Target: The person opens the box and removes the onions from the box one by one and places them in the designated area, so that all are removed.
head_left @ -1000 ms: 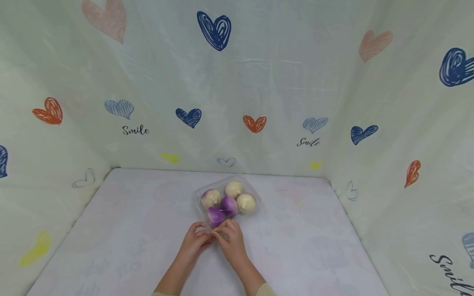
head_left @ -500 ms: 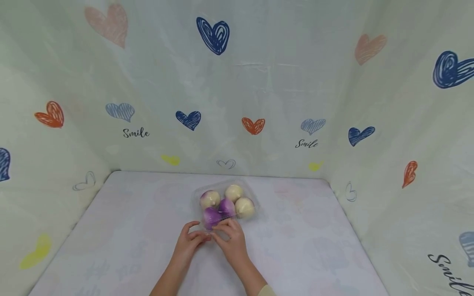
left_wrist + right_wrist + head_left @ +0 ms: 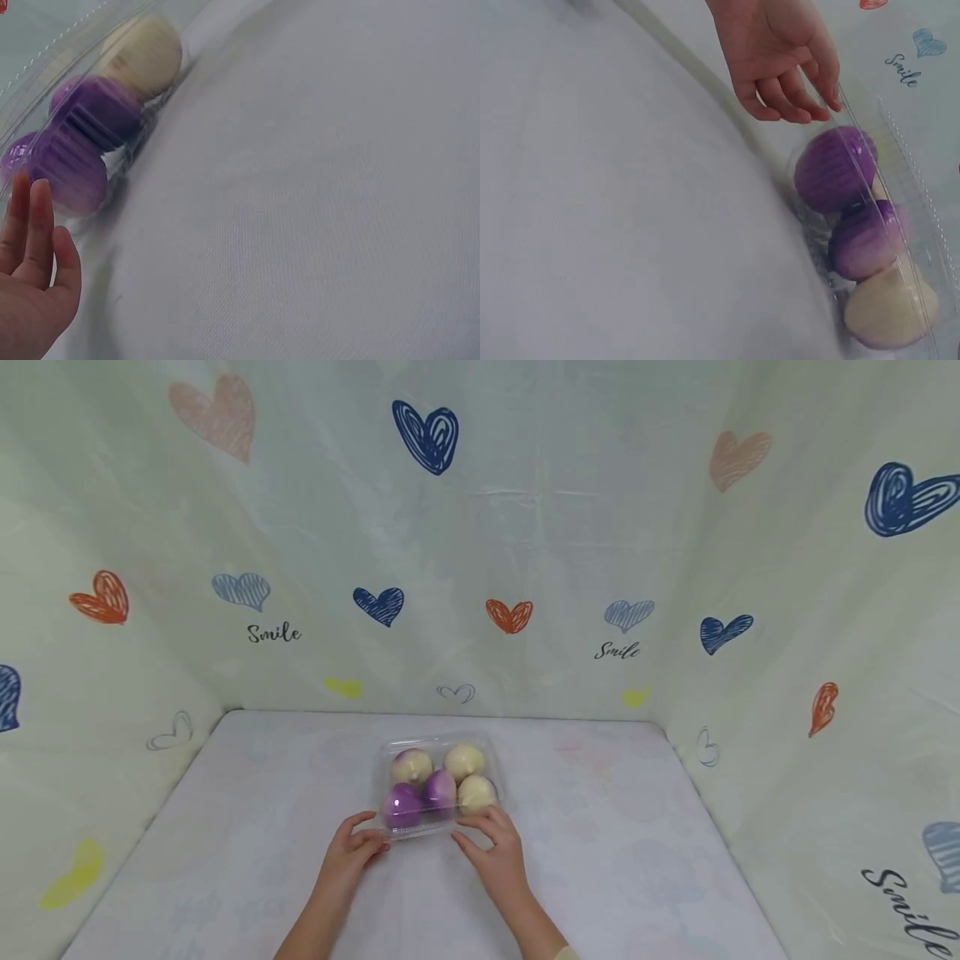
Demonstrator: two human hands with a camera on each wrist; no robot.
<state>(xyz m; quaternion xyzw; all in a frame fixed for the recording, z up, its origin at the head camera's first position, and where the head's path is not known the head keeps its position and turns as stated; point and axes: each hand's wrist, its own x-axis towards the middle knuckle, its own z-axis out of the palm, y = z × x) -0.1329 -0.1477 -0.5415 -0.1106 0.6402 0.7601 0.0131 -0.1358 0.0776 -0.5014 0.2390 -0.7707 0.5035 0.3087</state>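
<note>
Left hand: one, bare; thumb and forefinger spread wide apart, fingertips at the box's near left corner. My left wrist view gives its fingers as nearly straight, tips against or just beside the clear wall; I cannot tell which.

Right hand: one, bare; gap between thumb and forefinger, fingertips at the near right part of the box. I cannot tell how firmly it touches. Edge of a pale sleeve at the wrist.

Clear plastic box: one, resting on the table between and just beyond the hands, near edge ribbed. I cannot tell from here whether its lid is fastened.

Contents, five round vegetables by my count: deep purple one, front left; purple one with a paler side, front middle; cream one, front right; cream one with a purple flush, back left; cream one, back right.

Table: white covering, faint coloured patches.

Curtain: pale, around the back and both sides, printed with hearts in navy, red, pink, light blue and yellow, and "Smile" lettering.
</note>
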